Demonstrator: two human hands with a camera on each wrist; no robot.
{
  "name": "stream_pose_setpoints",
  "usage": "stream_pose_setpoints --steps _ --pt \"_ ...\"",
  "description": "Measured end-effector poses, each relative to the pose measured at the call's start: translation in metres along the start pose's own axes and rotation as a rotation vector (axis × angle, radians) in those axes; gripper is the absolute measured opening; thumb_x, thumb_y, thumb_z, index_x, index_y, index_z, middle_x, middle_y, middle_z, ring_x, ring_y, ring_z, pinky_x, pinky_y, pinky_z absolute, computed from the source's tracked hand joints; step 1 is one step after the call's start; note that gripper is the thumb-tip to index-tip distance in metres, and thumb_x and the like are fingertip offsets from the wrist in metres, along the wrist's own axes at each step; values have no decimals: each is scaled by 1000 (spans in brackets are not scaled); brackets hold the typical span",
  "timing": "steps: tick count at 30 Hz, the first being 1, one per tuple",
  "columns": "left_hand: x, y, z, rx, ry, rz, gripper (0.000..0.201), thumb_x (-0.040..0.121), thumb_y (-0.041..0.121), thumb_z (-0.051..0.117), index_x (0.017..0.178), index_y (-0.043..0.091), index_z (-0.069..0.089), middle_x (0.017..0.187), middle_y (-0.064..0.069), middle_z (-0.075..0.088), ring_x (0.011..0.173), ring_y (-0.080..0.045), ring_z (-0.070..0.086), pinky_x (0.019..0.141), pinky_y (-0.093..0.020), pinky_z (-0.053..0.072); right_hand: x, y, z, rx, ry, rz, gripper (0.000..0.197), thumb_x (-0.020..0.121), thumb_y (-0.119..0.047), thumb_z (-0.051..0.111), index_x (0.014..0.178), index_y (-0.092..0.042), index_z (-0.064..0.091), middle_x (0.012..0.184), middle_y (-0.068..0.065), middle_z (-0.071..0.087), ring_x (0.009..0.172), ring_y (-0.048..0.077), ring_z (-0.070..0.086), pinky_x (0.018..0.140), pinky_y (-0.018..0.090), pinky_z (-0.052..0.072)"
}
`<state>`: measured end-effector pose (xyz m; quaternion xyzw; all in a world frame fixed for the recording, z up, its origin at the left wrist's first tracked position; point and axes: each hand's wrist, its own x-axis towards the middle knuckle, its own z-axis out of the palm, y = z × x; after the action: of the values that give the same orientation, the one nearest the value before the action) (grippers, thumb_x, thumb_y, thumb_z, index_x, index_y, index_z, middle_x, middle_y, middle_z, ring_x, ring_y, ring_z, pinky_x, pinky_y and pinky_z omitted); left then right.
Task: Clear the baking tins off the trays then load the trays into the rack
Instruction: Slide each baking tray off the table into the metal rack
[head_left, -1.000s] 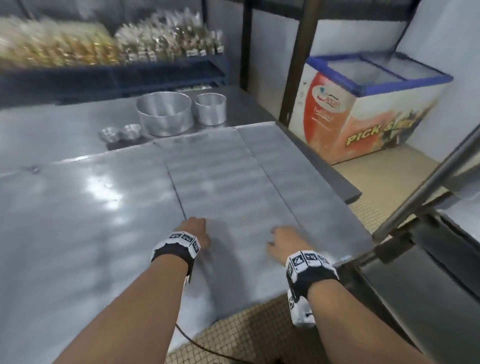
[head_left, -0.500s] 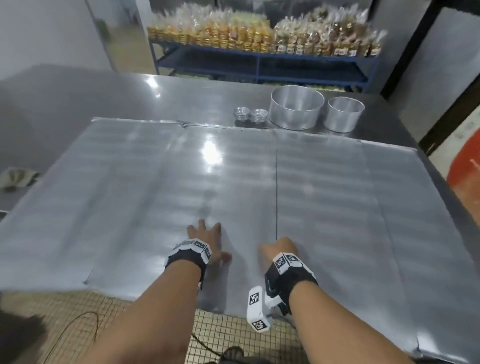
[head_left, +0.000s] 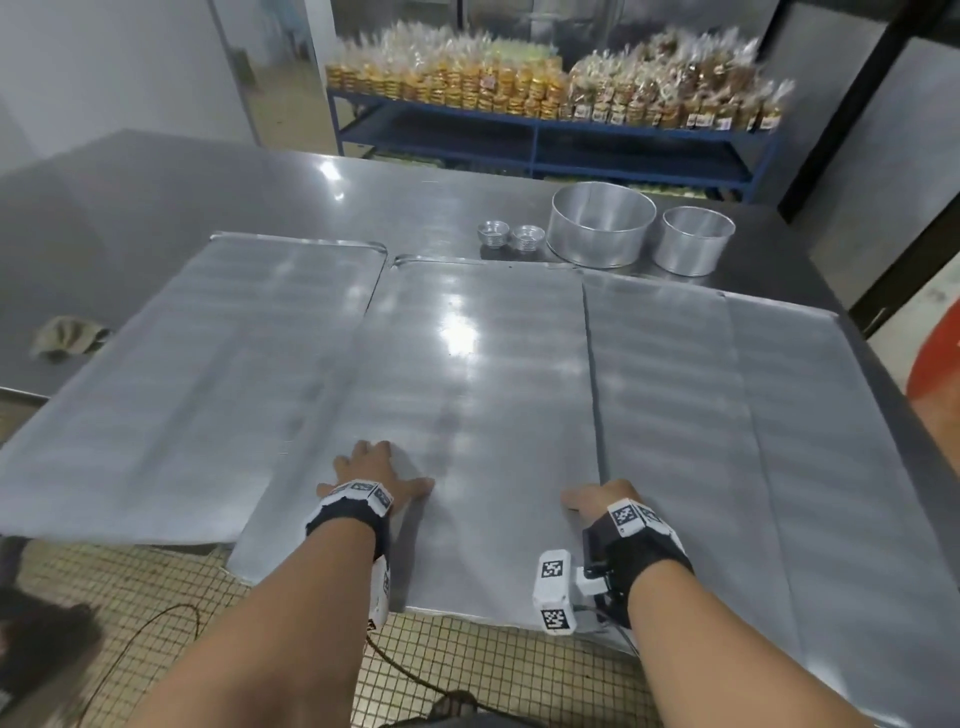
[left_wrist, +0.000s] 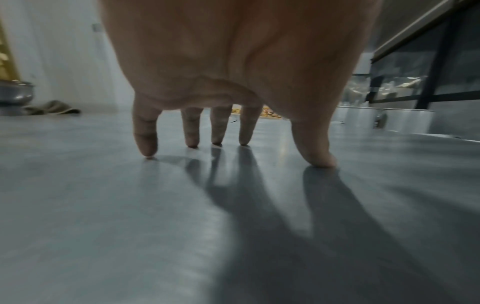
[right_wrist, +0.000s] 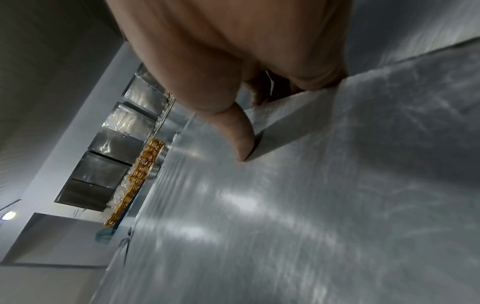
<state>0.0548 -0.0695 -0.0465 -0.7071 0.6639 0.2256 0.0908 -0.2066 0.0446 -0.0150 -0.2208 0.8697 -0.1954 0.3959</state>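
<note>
Since half a second ago the middle tray (head_left: 467, 374) has slid nearer, its near edge now overhanging the table (head_left: 156, 187), and the left hand (head_left: 371, 467) has spread wider. That hand lies flat and open, fingertips (left_wrist: 146, 148) and thumb pressing the tray's surface. The right hand (head_left: 597, 499) curls over the tray's right rim, thumb on top and fingers tucked beneath, gripping it. Both forearms reach forward. The baking tins (head_left: 602, 223) stand at the far side, off the trays.
</note>
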Motion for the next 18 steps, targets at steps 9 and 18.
stream_pose_setpoints --steps 9,18 --pt "-30 3 25 -54 15 -304 118 58 80 67 147 13 29 145 -17 36 134 -38 36 107 -54 38 -12 64 -59 43 61 105 48 81 -19 70 122 0 58 83 10 62 63 19 58 53 24 39" --pt "-53 50 38 -160 -9 -319 128 45 78 78 144 10 34 144 -16 35 132 -37 35 109 -51 36 -4 122 -96 109 115 195 43 85 -16 73 121 4 62 103 17 65 94 31 65 71 25 43"
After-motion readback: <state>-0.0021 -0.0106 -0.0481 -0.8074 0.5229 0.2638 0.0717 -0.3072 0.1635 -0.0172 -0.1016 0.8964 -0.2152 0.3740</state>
